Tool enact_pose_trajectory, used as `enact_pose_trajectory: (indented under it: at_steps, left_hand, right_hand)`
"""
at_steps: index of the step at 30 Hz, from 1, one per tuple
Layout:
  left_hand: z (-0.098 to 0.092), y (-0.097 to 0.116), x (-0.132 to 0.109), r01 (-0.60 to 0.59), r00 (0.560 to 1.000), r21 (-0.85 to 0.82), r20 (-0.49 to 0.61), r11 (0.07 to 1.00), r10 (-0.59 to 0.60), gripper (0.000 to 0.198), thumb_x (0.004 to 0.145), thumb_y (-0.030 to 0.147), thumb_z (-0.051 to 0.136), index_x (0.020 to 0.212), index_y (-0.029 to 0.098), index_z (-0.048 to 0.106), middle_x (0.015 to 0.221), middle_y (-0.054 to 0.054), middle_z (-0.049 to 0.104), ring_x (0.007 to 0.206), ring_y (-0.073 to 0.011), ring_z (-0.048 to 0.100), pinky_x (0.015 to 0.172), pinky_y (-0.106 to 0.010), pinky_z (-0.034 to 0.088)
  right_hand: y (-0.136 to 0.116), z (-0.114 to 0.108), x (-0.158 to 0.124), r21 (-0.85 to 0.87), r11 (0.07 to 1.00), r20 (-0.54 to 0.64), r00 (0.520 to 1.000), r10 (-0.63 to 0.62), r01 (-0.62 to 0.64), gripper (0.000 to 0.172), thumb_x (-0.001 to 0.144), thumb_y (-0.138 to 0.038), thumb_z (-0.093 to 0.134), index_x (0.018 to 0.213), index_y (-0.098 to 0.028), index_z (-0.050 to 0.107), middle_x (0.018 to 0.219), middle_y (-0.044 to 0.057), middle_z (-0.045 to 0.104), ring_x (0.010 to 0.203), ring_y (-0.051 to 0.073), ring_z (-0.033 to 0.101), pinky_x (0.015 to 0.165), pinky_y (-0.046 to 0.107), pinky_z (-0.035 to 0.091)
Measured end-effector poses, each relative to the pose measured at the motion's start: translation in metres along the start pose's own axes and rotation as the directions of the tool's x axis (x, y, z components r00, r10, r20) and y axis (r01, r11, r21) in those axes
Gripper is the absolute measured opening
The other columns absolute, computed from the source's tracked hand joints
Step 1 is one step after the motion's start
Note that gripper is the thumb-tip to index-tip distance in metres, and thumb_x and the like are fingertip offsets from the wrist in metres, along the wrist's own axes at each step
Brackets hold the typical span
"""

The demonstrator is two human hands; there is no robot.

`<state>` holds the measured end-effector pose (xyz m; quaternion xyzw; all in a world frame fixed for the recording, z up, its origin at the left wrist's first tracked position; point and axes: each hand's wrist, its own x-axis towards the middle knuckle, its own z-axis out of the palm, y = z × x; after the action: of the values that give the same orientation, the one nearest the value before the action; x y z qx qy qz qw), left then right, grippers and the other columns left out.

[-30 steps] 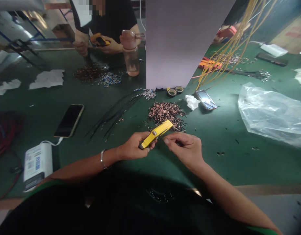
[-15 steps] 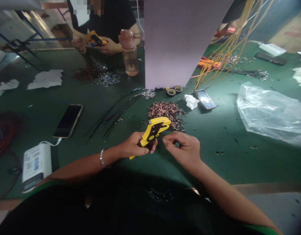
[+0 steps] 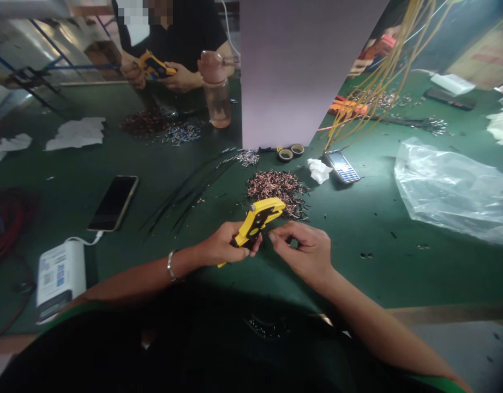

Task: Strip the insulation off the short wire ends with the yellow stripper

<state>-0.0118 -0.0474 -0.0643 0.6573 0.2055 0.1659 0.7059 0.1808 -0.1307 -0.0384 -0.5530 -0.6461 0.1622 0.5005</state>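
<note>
My left hand [image 3: 222, 244] grips a yellow crimping tool [image 3: 256, 221] with black inner parts, its head pointing up and right. My right hand [image 3: 304, 254] is close beside the tool, thumb and forefinger pinched together near its jaws. Nothing held shows between those fingertips. Just above both hands lies a heap of short copper-ended wire pieces [image 3: 276, 192]. To its left spreads a loose bundle of thin black wires [image 3: 190, 196], with small silver terminals [image 3: 249, 158] at their far ends.
A green workbench [image 3: 370, 273] holds two phones, a power bank, tape rolls, tissue and a plastic bag. A pale partition [image 3: 309, 71] stands ahead. Beyond, a co-worker's hands [image 3: 155, 73] hold a yellow crimping tool, near a drink bottle [image 3: 214, 90].
The crimping tool has turned from lying flat with its yellow side up to a more upright pose showing its dark inner parts. My right hand's fingers have moved slightly closer to it.
</note>
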Motion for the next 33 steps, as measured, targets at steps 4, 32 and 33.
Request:
enact_pose_trajectory:
  at_steps: [4,32,33]
  left_hand:
    - [0.0024,0.0016,0.0004,0.034,0.998,0.098,-0.063,0.995,-0.028,0.020,0.064,0.013,0.057,0.084,0.015,0.060,0.078,0.000,0.061,0.073,-0.0137,0.057,0.067,-0.026,0.046]
    - [0.0010,-0.0015,0.0003,0.078,0.997,-0.113,-0.015,0.991,-0.081,0.021,0.066,0.011,0.062,0.088,0.014,0.063,0.076,0.000,0.064,0.070,-0.0137,0.061,0.070,-0.029,0.049]
    - [0.0010,-0.0009,0.0005,0.077,0.997,-0.129,-0.005,0.989,-0.078,0.021,0.067,0.010,0.062,0.088,0.014,0.063,0.077,-0.001,0.064,0.071,-0.0143,0.062,0.071,-0.030,0.049]
  right_hand:
    - [0.0011,0.0013,-0.0003,-0.004,1.000,-0.008,1.000,-0.004,0.004,0.020,0.081,-0.017,0.064,0.062,-0.021,0.065,0.051,-0.005,0.064,0.044,0.008,0.055,0.046,0.020,0.044]
    - [0.0019,0.0028,-0.0008,0.091,0.993,-0.011,0.997,0.082,-0.081,0.020,0.079,-0.017,0.065,0.060,-0.020,0.066,0.050,-0.005,0.063,0.044,0.008,0.054,0.046,0.019,0.042]
    - [0.0017,0.0028,-0.0008,0.092,0.993,-0.018,0.997,0.080,-0.078,0.019,0.079,-0.016,0.065,0.060,-0.020,0.066,0.050,-0.005,0.063,0.044,0.008,0.054,0.046,0.019,0.042]
